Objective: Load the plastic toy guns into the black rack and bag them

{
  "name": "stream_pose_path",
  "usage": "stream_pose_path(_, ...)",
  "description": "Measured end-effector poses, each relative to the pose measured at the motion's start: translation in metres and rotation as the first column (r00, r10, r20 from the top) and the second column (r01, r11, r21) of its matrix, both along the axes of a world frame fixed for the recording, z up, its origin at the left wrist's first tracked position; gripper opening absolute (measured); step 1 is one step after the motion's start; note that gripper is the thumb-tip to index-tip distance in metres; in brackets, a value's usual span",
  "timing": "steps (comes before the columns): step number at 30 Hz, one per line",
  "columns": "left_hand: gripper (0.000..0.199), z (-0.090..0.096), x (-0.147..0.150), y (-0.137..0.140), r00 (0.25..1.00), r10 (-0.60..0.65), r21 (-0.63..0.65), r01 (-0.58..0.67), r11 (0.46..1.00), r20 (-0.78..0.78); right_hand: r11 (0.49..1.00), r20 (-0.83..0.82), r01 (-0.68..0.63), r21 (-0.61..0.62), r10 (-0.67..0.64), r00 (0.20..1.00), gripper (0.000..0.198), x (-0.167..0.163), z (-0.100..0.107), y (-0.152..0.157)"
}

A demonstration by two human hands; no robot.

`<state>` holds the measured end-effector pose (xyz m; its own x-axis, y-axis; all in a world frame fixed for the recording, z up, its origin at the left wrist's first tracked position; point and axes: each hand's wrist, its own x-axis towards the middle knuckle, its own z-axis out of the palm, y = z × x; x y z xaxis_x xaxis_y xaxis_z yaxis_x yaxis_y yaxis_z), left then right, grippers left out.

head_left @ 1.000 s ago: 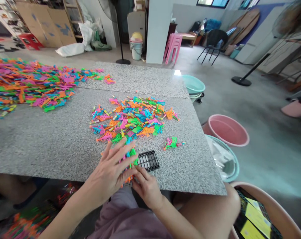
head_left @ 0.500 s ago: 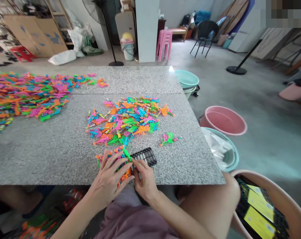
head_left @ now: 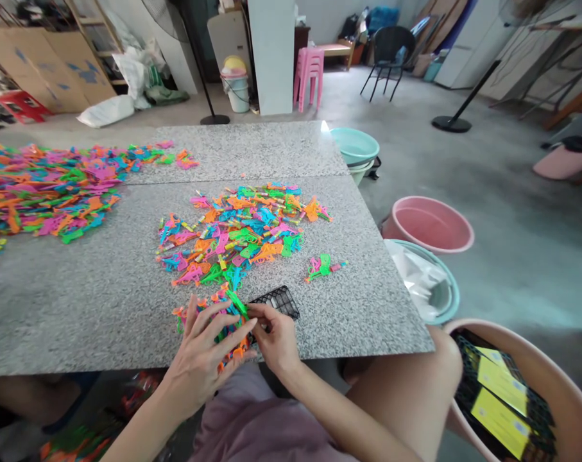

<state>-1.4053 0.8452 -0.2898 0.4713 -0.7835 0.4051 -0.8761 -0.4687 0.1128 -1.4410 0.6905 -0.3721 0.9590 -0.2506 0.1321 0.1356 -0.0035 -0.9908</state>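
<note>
My left hand [head_left: 201, 346] lies spread over a packed row of small coloured plastic toy guns [head_left: 239, 351], fingers apart, their tips against the row. Beside it, my right hand [head_left: 278, 343] is closed in a pinch at the lower end of a bright green toy gun [head_left: 236, 302], which stands at the row's right side. A black lattice tray [head_left: 285, 301] extends out behind the right hand; its near part is hidden by my hands. Just beyond is a loose heap of mixed toy guns [head_left: 245, 234], with a small group [head_left: 324, 265] lying apart on its right.
A larger pile of toy guns [head_left: 54, 186] covers the left of the speckled stone table [head_left: 358, 308]. Past the right edge stand a pink tub [head_left: 432, 224], a teal basin [head_left: 447, 289] with white plastic, and a big tub [head_left: 567, 385] holding black trays and yellow cards.
The view has shifted slightly, so the table and heap sit a little further left. Both hands stay at the row, with the green toy gun still at the right fingertips.
</note>
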Motion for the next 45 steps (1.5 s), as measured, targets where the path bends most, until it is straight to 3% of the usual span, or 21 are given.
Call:
stream_pose_path(3,0.042,-0.002,0.001,0.001,1.000,0.001,0.015,-0.001,1.000,-0.002,0.996,-0.002,0.039,0.080,-0.039,0.999,0.011,-0.001,-0.003,0.003)
stream_pose_path(7,0.039,-0.002,0.002,0.001,1.000,-0.010,0.099,0.008,0.995,0.018,0.996,0.074,0.011,-0.089,-0.005,0.997,0.011,-0.012,0.002,0.001)
stream_pose_path(9,0.033,-0.001,0.002,-0.001,0.999,-0.028,0.130,0.024,0.991,0.030,0.996,0.111,-0.012,-0.084,0.021,0.994,0.015,-0.017,0.002,0.001)
stream_pose_path(12,0.030,0.005,0.001,-0.007,0.999,-0.035,0.166,0.032,0.986,0.019,0.996,0.120,-0.072,0.058,0.064,0.991,0.021,-0.021,-0.003,0.003)
stream_pose_path(16,0.034,0.012,0.000,-0.012,1.000,0.012,0.170,-0.012,0.985,0.001,0.938,0.097,-0.107,0.330,0.079,0.992,0.025,-0.021,-0.007,0.007)
stream_pose_path(19,0.030,0.013,0.000,-0.012,1.000,0.010,0.202,-0.010,0.979,0.004,0.918,0.074,-0.095,0.384,0.072,0.995,0.028,-0.022,-0.008,0.009)
stream_pose_path(32,0.024,0.012,0.002,-0.004,0.999,-0.022,0.208,0.029,0.978,-0.038,0.988,0.120,-0.134,0.077,0.124,0.985,0.036,-0.028,-0.008,0.004)
stream_pose_path(34,0.026,0.011,0.002,-0.004,0.999,-0.018,0.196,0.024,0.980,-0.032,0.986,0.125,-0.165,-0.008,0.165,0.978,0.034,-0.029,-0.008,-0.004)
stream_pose_path(36,0.026,0.011,0.002,-0.004,1.000,-0.015,0.177,0.019,0.984,-0.025,0.975,0.131,-0.135,-0.174,0.159,0.979,0.031,-0.025,-0.009,-0.024)
stream_pose_path(38,0.024,0.010,0.002,-0.004,1.000,-0.012,0.153,0.015,0.988,-0.021,0.903,0.125,0.028,-0.428,0.029,0.992,0.030,-0.015,-0.008,-0.060)
stream_pose_path(39,0.023,0.009,0.002,-0.004,1.000,-0.017,0.145,0.020,0.989,-0.021,0.807,0.127,0.141,-0.573,-0.082,0.988,0.031,-0.008,-0.006,-0.081)
stream_pose_path(41,0.021,0.007,0.002,-0.003,0.999,-0.027,0.134,0.029,0.991,-0.020,0.546,0.046,0.216,-0.809,-0.307,0.951,0.034,0.008,-0.001,-0.125)
stream_pose_path(43,0.018,0.005,0.003,-0.002,0.999,-0.026,0.126,0.028,0.992,-0.022,0.339,-0.055,0.063,-0.939,-0.328,0.943,0.035,0.022,0.006,-0.161)
stream_pose_path(45,0.016,0.003,0.003,-0.001,0.999,-0.014,0.111,0.017,0.994,-0.034,0.161,-0.157,-0.118,-0.980,-0.251,0.955,0.034,0.032,0.012,-0.184)
